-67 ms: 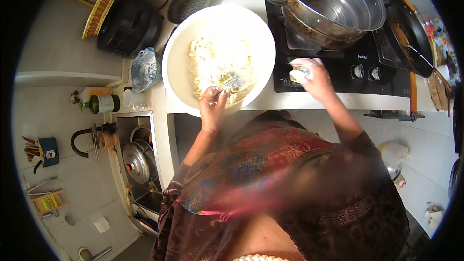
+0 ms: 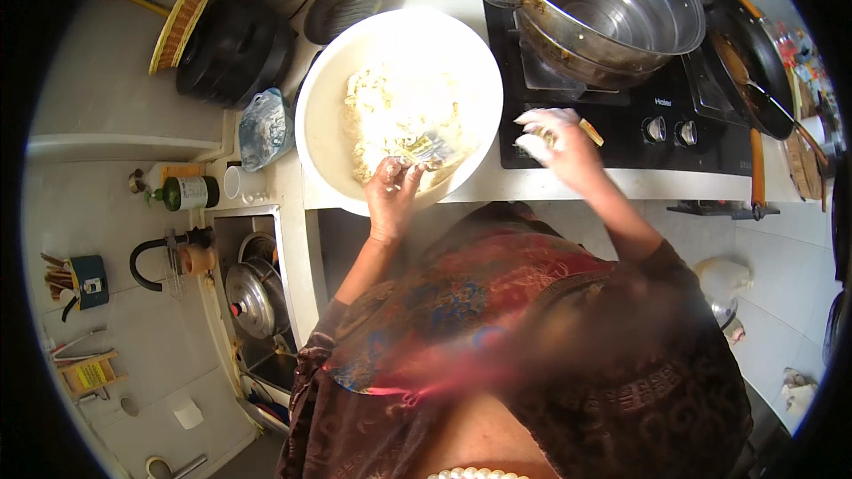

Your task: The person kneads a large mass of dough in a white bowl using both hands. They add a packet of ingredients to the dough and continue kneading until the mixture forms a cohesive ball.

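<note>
Inside a big white basin (image 2: 312,137) lies crumbly pale dough (image 2: 377,106), partly washed out by glare. Over its near side my left hand (image 2: 390,195), with dough bits on the fingers, is closed at the near end of a clear, shiny thing (image 2: 435,151). Whether that is a cup or a bag I cannot make out. To the right of the basin, my right hand (image 2: 564,146) hovers above the front of the black stove (image 2: 728,146). White flour or dough coats its fingers, which are apart. A small yellow piece (image 2: 590,131) shows beside its knuckles, and it seems to lie on the stove.
A large steel pot (image 2: 612,62) stands on the stove, with a black wok (image 2: 745,62) to its right. Left of the basin are a plastic bag (image 2: 264,131), a black cooker (image 2: 235,49) and a green bottle (image 2: 191,192). A lidded pan (image 2: 253,297) sits in the sink.
My right hand has shifted slightly left and its fingers have spread, uncovering the yellow piece on the stove. My left hand stays almost in place over the dough.
</note>
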Demonstrator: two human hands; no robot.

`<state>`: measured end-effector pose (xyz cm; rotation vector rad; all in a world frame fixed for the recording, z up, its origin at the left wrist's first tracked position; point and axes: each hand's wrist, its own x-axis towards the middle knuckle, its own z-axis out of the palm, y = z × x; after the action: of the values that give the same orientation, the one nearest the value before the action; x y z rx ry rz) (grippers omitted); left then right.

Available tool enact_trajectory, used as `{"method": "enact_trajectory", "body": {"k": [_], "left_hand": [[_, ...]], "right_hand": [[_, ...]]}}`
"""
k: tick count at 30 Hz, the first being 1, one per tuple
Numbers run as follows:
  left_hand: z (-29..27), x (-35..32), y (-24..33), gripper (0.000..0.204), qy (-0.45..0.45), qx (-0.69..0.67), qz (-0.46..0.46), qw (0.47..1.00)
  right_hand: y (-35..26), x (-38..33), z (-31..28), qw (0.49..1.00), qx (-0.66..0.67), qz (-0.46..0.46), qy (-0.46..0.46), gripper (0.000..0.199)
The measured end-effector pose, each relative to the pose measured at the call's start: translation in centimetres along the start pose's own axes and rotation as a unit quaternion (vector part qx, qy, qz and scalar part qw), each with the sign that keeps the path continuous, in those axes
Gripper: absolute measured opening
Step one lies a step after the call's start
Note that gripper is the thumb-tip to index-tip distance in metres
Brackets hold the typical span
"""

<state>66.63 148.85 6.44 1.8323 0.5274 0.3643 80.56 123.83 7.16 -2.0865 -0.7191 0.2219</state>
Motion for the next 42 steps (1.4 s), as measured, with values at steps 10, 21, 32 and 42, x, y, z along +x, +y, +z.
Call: {"method": "enact_trajectory", "body": {"k": [10,21,32,42], "left_hand": [[2.3,-0.2,1.9,0.008,-0.115,0.153,0.121,0.974],[-2.9,0.5,-1.1,0.01,0.05,0.226,0.065,0.971],[-3.0,0.6,-2.1,0.021,0.019,0.259,0.004,0.966],[-6.2,3.3,-2.1,0.079,-0.084,0.461,-0.052,0.882]], "right_hand": [[0.0,-2.4,2.9,0.986,0.152,0.035,-0.056,0.013],[16.4,-1.8,-0.7,0.97,0.031,0.201,0.132,0.028],[9.4,0.7,0.0,0.959,-0.132,0.23,0.098,0.031],[-1.8,5.7,3.9,0.99,-0.108,-0.083,0.022,0.028]]}}
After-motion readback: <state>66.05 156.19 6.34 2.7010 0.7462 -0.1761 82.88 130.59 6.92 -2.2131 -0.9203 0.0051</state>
